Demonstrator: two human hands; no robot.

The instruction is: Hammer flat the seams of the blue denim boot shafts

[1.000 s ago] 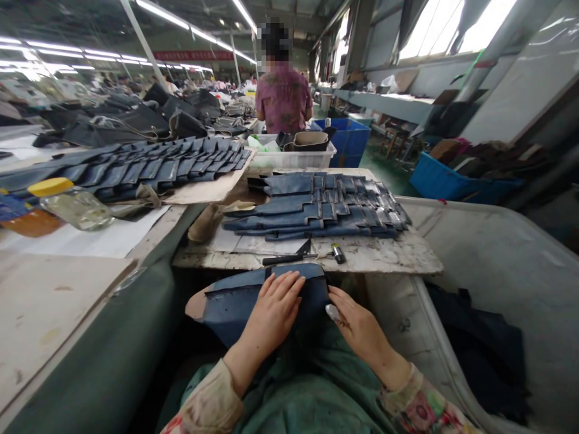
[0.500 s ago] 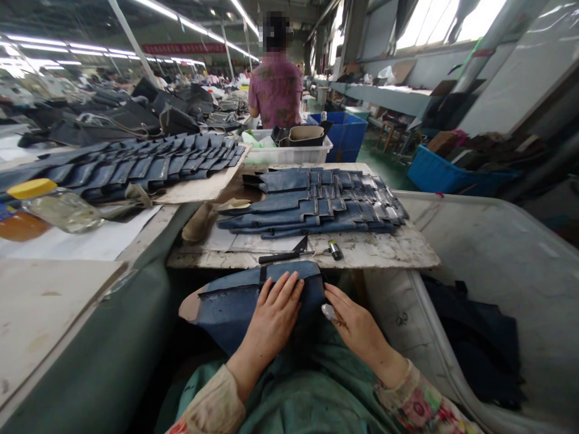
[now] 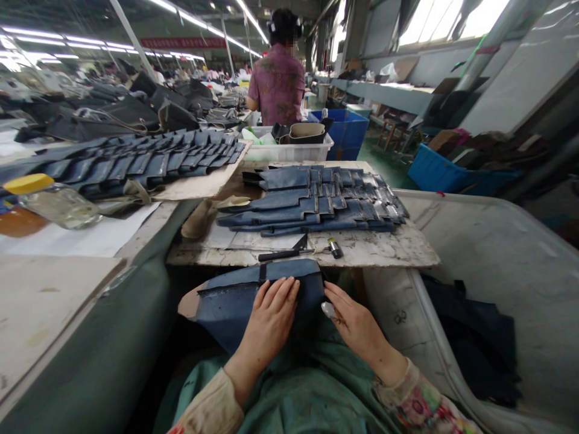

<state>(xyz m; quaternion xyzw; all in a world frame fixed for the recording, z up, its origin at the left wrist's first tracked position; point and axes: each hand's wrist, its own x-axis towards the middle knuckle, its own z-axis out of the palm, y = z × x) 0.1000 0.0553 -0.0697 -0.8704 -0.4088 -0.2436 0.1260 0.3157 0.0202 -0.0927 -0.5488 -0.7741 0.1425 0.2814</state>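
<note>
Head view: apparently over the green-clad lap [image 3: 294, 392], below the stained white table [image 3: 384, 256], a long blue leather-like piece with a tan tip [image 3: 221, 307] is stretching leftward from both hands, the left hand [image 3: 271, 313] lying flat on it, unclenched, the right hand [image 3: 357, 325] touching its right end, its grip escaping me, while the distant red banner [image 3: 181, 43] is proving unreadable.

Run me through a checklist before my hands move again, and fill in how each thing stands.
1. Left hand lying across the blue piece: ok.
2. Right hand at the piece's right end: ok.
3. Pale object at the right fingers identifiable: cannot tell, mostly covered.
4. Blue piece lying on the table: not ok, it is in front of the near edge.
5. Black-handled tool on the table: ok.
6. Support beneath the blue piece: cannot tell.
</note>
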